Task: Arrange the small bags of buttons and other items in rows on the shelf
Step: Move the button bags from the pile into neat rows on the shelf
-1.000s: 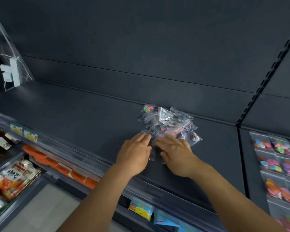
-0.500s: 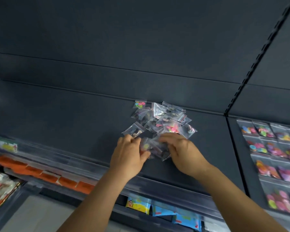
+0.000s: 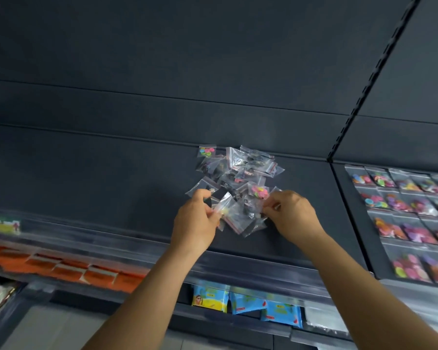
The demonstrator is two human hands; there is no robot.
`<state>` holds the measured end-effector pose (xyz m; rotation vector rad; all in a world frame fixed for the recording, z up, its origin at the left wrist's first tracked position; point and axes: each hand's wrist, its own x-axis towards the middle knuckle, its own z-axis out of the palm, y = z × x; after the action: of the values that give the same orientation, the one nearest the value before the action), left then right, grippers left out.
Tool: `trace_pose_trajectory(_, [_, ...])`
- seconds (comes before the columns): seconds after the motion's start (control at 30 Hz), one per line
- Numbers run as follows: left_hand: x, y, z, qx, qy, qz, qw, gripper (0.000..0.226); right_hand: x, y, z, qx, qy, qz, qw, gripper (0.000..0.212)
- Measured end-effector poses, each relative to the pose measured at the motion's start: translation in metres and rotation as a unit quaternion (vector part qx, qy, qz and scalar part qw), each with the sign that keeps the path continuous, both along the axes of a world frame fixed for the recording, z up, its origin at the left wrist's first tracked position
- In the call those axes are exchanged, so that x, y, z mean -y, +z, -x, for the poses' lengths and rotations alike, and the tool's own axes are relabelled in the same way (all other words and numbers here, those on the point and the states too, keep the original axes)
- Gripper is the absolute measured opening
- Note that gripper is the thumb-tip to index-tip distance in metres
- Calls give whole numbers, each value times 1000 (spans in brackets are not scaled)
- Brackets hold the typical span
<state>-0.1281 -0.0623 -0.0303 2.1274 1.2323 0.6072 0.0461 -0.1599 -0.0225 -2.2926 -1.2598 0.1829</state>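
Far left, we see orange packets (image 3: 61, 267) lined along the lower shelf, blurred. Above them the dark shelf (image 3: 99, 185) runs bare across to the middle. There our left hand (image 3: 196, 223) has its fingers pinched together on a small clear bag (image 3: 223, 205) at the near edge of the pile of small bags (image 3: 238, 170), which lies loose and overlapping toward the back of the shelf. Just right of it our right hand (image 3: 292, 215) has its fingertips closed on another clear bag (image 3: 250, 221) from the same pile. Below, blue packets (image 3: 248, 303) sit on the lower shelf. Far right, on the neighbouring shelf section, bags of coloured buttons (image 3: 400, 215) lie flat in tidy rows, touching one another.
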Motion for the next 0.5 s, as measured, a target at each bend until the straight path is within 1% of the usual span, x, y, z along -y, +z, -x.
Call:
trace_pose_trajectory(0.07, [-3,2,4,53,18,5,998,39,6,0,-2,10,-31,-4,999,15])
trace_pose_trajectory(0.13, [-5,7,6,91,26,-3,996,37,12,0,-5,13,-65,-10,998,17])
trace_pose_trajectory(0.23, [-4,13,3,139,17,4,990,18,18,0,-7,-1,-103,-53,993,11])
trace_pose_trajectory(0.3, [1,16,-1,163,-4,17,986,12,22,2,-6,4,-119,-95,988,8])
trace_pose_trajectory(0.33, [3,16,-4,167,-18,27,985,10,24,4,-5,11,-109,-98,989,8])
trace_pose_trajectory(0.4, [7,16,-10,169,-40,57,983,9,29,6,-3,7,-58,-49,997,10])
trace_pose_trajectory(0.43, [9,15,-13,167,-46,69,982,8,32,7,-2,-15,-37,-13,999,16])
trace_pose_trajectory(0.5, [11,12,-17,165,-55,89,981,9,36,8,1,-44,-40,17,998,29])
